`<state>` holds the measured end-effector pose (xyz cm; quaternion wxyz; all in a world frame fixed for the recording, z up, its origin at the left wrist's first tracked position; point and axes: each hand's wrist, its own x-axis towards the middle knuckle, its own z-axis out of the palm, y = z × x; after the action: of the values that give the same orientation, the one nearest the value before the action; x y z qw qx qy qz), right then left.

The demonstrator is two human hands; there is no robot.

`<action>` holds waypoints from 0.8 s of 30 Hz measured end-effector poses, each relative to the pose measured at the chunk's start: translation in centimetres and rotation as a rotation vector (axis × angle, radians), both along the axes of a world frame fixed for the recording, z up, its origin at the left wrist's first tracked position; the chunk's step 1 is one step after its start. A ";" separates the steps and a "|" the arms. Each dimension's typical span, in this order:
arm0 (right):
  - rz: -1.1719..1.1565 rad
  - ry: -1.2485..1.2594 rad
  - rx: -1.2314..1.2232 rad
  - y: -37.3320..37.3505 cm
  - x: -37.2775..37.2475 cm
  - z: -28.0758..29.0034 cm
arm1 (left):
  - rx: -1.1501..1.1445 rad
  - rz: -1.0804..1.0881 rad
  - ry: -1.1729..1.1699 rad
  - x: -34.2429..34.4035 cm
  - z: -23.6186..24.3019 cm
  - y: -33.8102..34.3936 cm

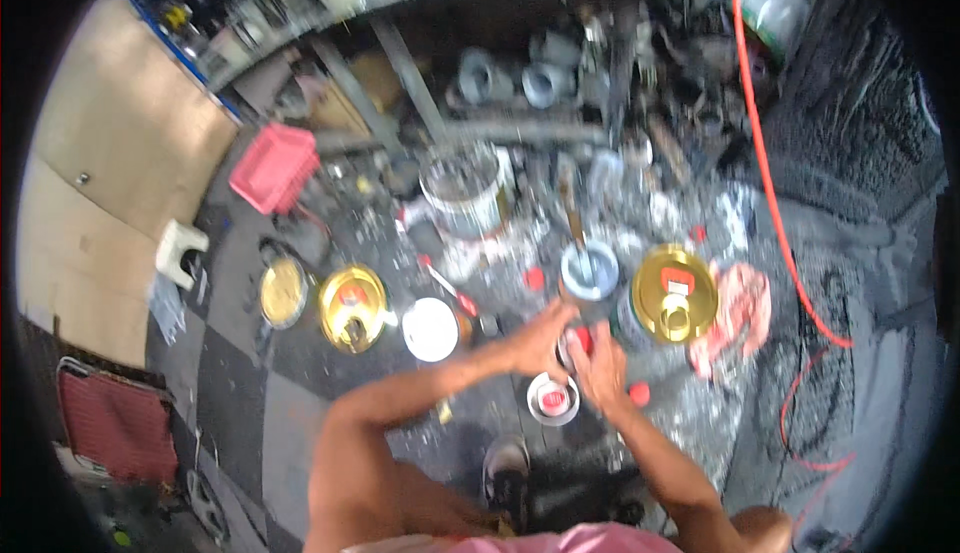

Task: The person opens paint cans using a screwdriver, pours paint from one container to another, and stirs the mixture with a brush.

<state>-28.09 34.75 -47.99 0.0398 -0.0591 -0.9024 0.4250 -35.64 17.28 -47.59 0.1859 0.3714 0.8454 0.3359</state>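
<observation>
Between my two hands is a small container with a red cap, its body mostly hidden by fingers. My left hand wraps its left side, while my right hand closes on it from the right, near the cap. Just below them stands a white-topped container with a red cap. Beyond my hands is a cup of grey-blue paint with a stirring stick in it. A gold-topped can stands to the right beside a pink cloth. Left of my hands is a white-topped can.
Farther left stand another gold-topped can and a round tin. A stained bucket is ahead, before a cluttered workbench. A pink basket and white stool stand left; a red hose hangs right.
</observation>
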 end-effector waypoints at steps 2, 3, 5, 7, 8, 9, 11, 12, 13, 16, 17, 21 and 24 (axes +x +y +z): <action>0.013 0.031 0.038 0.6 -0.7 2.0 | 0.007 0.015 -0.040 0.3 2.6 0.0; 0.085 0.046 -0.006 0.7 -1.0 3.2 | 0.070 0.023 -0.063 0.3 3.8 -0.4; 0.164 0.068 -0.051 0.8 -1.3 5.6 | 0.130 0.034 -0.080 0.4 6.4 -1.0; 0.271 0.130 -0.039 1.5 -2.3 7.8 | 0.152 -0.001 -0.114 -0.3 9.0 -0.8; 0.326 0.182 0.005 1.9 -2.7 8.8 | 0.172 -0.003 -0.227 -0.8 9.9 -1.0; 0.322 0.186 0.011 2.1 -2.8 9.7 | 0.176 -0.009 -0.223 -0.9 10.4 -1.1; 0.439 0.237 0.029 2.5 -2.3 11.5 | 0.204 -0.065 -0.343 -0.6 11.8 -1.2; 0.554 0.284 0.086 3.2 -1.9 11.8 | 0.201 -0.112 -0.448 -0.2 13.0 -1.1; 0.555 0.288 0.085 4.3 -1.8 12.0 | 0.200 -0.111 -0.445 -0.1 13.8 -0.8; 1.015 0.492 0.274 6.8 -0.5 14.8 | 0.069 -0.357 -0.613 0.7 15.8 0.3; 1.013 0.488 0.281 7.4 -0.4 15.8 | 0.075 -0.363 -0.612 0.8 15.3 0.4; 1.278 0.504 0.414 8.5 0.1 16.9 | -0.003 -0.351 -0.379 1.0 13.3 0.6; 0.575 -0.047 0.094 8.0 2.2 15.9 | 0.045 -0.257 -0.226 1.5 11.1 1.5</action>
<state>-25.85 42.70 -32.06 -0.1003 0.1910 -0.9015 0.3751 -34.12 18.80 -36.50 0.3128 0.4403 0.7569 0.3680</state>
